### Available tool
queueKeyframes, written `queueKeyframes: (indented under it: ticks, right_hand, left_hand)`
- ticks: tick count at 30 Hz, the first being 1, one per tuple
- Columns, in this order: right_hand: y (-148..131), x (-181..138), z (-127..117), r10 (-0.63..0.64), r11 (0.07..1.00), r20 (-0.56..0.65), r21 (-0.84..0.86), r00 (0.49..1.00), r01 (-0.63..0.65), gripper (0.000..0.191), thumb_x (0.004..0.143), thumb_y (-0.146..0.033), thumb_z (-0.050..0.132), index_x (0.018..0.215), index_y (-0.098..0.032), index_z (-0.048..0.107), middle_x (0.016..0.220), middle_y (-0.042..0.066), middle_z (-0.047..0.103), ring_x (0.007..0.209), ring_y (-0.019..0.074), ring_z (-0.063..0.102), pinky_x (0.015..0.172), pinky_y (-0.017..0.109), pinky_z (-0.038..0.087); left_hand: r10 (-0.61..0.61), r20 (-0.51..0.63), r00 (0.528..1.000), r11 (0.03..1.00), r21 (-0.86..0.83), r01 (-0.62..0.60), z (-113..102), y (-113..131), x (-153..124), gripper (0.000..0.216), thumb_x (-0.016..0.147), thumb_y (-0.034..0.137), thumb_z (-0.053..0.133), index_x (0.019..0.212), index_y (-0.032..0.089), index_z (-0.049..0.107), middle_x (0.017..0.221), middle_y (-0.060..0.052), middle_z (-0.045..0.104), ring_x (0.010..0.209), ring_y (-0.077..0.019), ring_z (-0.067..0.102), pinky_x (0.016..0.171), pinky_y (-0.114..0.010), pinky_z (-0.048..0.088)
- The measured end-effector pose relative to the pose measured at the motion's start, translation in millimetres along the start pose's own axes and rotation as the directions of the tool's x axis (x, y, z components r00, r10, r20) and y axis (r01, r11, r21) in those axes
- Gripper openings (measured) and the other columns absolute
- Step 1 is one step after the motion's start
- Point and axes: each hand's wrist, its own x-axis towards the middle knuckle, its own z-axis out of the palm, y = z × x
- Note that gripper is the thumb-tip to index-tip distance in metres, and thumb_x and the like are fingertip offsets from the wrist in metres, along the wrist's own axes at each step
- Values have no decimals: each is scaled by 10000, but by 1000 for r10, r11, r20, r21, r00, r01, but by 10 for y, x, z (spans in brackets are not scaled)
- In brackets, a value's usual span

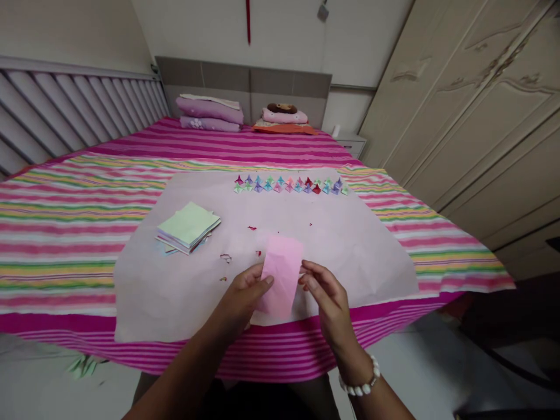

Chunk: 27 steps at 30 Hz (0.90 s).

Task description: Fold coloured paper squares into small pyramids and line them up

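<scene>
A pink sheet of paper [282, 274] is held up over the white sheet near the bed's front edge. My left hand [245, 294] pinches its left side, thumb on the front and fingers behind. Beside the paper's right edge is my right hand [326, 294], its fingers loosely curled and apart, with the fingertips very near that edge; whether they touch it is unclear. To the left lies a stack of square papers [189, 224], light green on top. Two rows of small folded paper pieces [289, 185] in several colours stand along the far side.
Everything lies on a large white sheet [166, 303] spread over a striped bedcover [65, 233]. Small paper scraps [225, 257] are scattered on it. Folded bedding [210, 114] sits by the headboard [219, 79]. A wardrobe [472, 116] stands at the right, a railing [83, 108] at the left.
</scene>
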Motion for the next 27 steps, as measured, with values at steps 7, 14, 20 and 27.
queueKeyframes:
  ticks: [7, 14, 20, 27]
  right_hand:
    - [-76, 147, 46, 404, 870, 47, 290, 913, -400, 251, 639, -339, 830, 721, -162, 672, 564, -32, 571, 497, 84, 462, 470, 202, 363]
    - [-27, 179, 96, 389, 846, -138, 444, 911, -294, 300, 603, -300, 848, 836, -180, 702, 761, 1, 700, 593, 117, 569, 478, 206, 439]
    - [72, 81, 227, 297, 885, -96, 401, 950, -236, 198, 685, -275, 804, 797, -182, 670, 702, -12, 666, 655, 126, 586, 631, 245, 481]
    - [77, -44, 94, -96, 993, -75, -76, 993, 90, 425, 815, -309, 686, 1219, -267, 561, 1099, 75, 630, 892, 195, 610, 759, 349, 512]
  left_hand:
    - [-138, 142, 980, 969, 224, 104, -62, 95, -46, 374, 745, 317, 730, 1079, 154, 686, 941, -83, 741, 822, -214, 669, 756, -315, 478]
    - [-57, -88, 994, 940, -339, 24, -181, -40, 111, 609, 806, 618, 553, 1178, 140, 620, 1281, -143, 607, 1218, -257, 531, 1016, -352, 416]
    - [51, 64, 997, 972, -231, -35, -17, -254, 136, 426, 757, 396, 720, 1119, 183, 649, 1247, -117, 640, 1293, -286, 472, 1100, -409, 347]
    - [-11, -209, 978, 955, -291, -52, 48, -96, 115, 229, 732, 249, 731, 904, 116, 658, 955, -126, 738, 1059, -276, 651, 974, -414, 489]
